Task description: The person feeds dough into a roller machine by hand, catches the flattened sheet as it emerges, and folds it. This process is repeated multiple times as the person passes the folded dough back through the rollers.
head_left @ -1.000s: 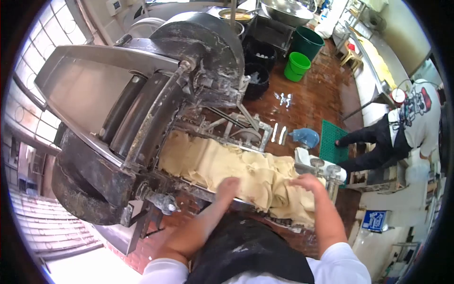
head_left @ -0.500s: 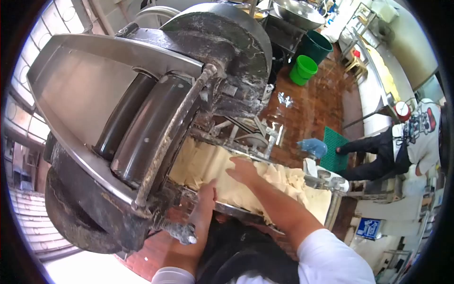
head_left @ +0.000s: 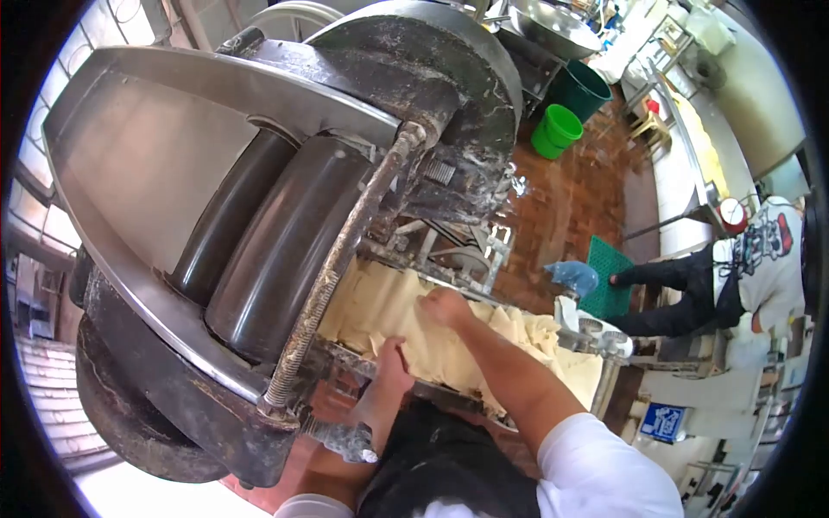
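Observation:
A folded sheet of pale dough [head_left: 518, 332] lies in the metal tray under a big dough roller machine [head_left: 285, 233]. My right hand [head_left: 445, 305] is closed on a fold of the dough near the far side of the tray, close under the rollers. My left hand [head_left: 395, 358] rests on the near edge of the dough at the tray's rim [head_left: 449, 395], fingers pressed down on it. A threaded rod [head_left: 341, 259] runs across in front of the dark rollers.
Another person [head_left: 743, 268] in a white printed shirt and dark trousers bends over at the right by a green floor mat [head_left: 609, 276]. Green buckets [head_left: 560, 128] stand on the wet red floor. A long counter [head_left: 691, 129] runs along the right wall.
Both hands have moved left along the dough toward the rollers; the right hand went from the tray's right end to the far left part and closed on a fold. The view leaned closer.

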Demonstrator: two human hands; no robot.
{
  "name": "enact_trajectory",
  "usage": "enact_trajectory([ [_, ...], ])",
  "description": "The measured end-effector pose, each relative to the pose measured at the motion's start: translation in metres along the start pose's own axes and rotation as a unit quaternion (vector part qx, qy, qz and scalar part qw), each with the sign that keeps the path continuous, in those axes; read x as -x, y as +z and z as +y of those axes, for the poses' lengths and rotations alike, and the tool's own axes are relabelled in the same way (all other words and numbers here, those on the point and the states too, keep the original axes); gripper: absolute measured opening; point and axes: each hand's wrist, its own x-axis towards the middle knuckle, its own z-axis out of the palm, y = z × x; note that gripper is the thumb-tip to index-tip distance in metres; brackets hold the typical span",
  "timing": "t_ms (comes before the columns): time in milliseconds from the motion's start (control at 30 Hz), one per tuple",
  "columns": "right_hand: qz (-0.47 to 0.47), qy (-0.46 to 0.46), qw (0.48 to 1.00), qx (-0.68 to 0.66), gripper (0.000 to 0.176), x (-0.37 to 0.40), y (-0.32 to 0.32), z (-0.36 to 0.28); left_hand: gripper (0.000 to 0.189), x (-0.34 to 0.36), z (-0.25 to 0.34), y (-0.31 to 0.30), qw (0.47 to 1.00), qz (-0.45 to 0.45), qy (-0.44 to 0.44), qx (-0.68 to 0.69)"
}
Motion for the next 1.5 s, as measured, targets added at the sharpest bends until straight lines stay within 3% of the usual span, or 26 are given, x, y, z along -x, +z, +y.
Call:
enact_trajectory([
  [167,0.059,0.081,0.994,-0.052,0.072,0.027,-0.016,-0.030,0.047,0.069,0.012,0.039,0.991,-0.114,-0.027,0.068],
  [233,-0.083,0.021,0.996,-0.039,0.090,0.028,-0.023,-0.030,0.052,0.071,0.014,0.049,0.980,-0.170,-0.044,0.097],
  [267,-0.081,0.024,0.996,-0.038,0.090,0.030,-0.021,-0.027,0.057,0.071,0.014,0.052,0.973,-0.210,-0.045,0.090],
  [333,-0.189,-0.012,0.979,-0.069,0.091,0.034,-0.017,-0.022,0.062,0.069,0.018,0.058,0.963,-0.251,-0.048,0.085],
  [400,-0.245,-0.019,0.968,-0.055,0.082,0.053,-0.035,-0.035,0.061,0.067,0.022,0.061,0.988,-0.127,-0.061,-0.063],
  [467,-0.250,-0.170,0.950,0.082,0.071,0.067,-0.034,-0.038,0.058,0.053,0.017,0.058,0.987,-0.140,-0.056,-0.064],
  [500,-0.211,-0.232,0.949,-0.011,0.059,0.080,-0.034,-0.036,0.056,0.044,0.014,0.055,0.985,-0.149,-0.052,-0.070],
  [533,-0.208,-0.232,0.950,-0.012,0.059,0.088,-0.028,-0.035,0.054,0.041,0.013,0.054,0.983,-0.159,-0.048,-0.078],
  [600,-0.107,-0.124,0.979,0.123,0.057,0.098,-0.016,-0.035,0.049,0.048,0.011,0.061,0.985,-0.129,-0.028,-0.111],
  [667,-0.120,-0.104,0.977,0.139,0.060,0.098,-0.002,-0.024,0.044,0.051,0.009,0.069,0.985,-0.101,-0.006,-0.140],
  [733,-0.063,-0.123,0.985,0.106,0.064,0.101,0.007,-0.014,0.033,0.051,0.006,0.070,0.964,0.055,0.054,-0.256],
  [867,-0.011,-0.168,0.970,0.177,0.058,0.105,0.004,-0.017,0.034,0.027,-0.003,0.063,0.994,-0.016,0.036,-0.103],
  [933,-0.065,-0.093,0.969,0.221,0.046,0.104,-0.002,-0.029,0.031,0.019,-0.002,0.060,0.997,-0.036,0.053,-0.036],
  [1000,-0.055,-0.107,0.968,0.219,0.038,0.109,-0.009,-0.034,0.029,0.036,0.005,0.077,0.996,-0.001,0.079,-0.041],
  [1067,-0.046,-0.119,0.968,0.216,0.032,0.114,-0.008,-0.032,0.025,0.047,0.009,0.088,0.971,0.192,0.088,-0.112],
  [1100,-0.030,-0.138,0.963,0.229,0.031,0.116,-0.006,-0.029,0.025,0.040,0.011,0.077,0.971,0.191,0.087,-0.113],
  [1133,-0.013,-0.156,0.958,0.242,0.031,0.117,-0.006,-0.025,0.025,0.021,0.018,0.056,0.881,0.090,0.174,-0.430],
  [1167,-0.012,-0.154,0.957,0.244,0.031,0.120,-0.012,-0.020,0.025,-0.002,0.025,0.037,0.681,-0.023,0.241,-0.691],
  [1200,-0.007,-0.163,0.955,0.249,0.031,0.128,-0.020,-0.011,0.025,-0.031,0.032,0.019,0.682,-0.027,0.239,-0.691],
  [1233,-0.002,-0.172,0.952,0.255,0.032,0.135,-0.029,0.000,0.029,-0.063,0.037,0.003,0.920,-0.059,0.183,-0.340],
  [1267,-0.001,-0.168,0.952,0.257,0.032,0.141,-0.039,0.010,0.034,-0.048,0.041,0.021,0.990,-0.079,0.091,0.071],
  [1333,0.080,-0.160,0.954,0.240,0.023,0.156,-0.056,0.031,0.036,0.005,0.018,0.052,0.991,-0.076,0.094,0.062],
  [1400,0.114,-0.142,0.965,0.189,0.035,0.173,-0.073,0.043,0.039,0.045,-0.009,0.088,0.964,0.100,0.128,-0.209],
  [1433,0.141,-0.145,0.972,0.116,0.045,0.182,-0.081,0.047,0.045,0.057,-0.035,0.088,0.919,0.054,0.195,-0.339],
  [1467,0.168,-0.147,0.974,0.043,0.055,0.191,-0.086,0.055,0.056,0.006,-0.063,0.045,0.791,-0.046,0.320,-0.520],
  [1500,0.169,-0.141,0.975,0.040,0.055,0.199,-0.088,0.068,0.058,0.027,-0.085,0.054,0.806,-0.075,0.325,-0.490],
])
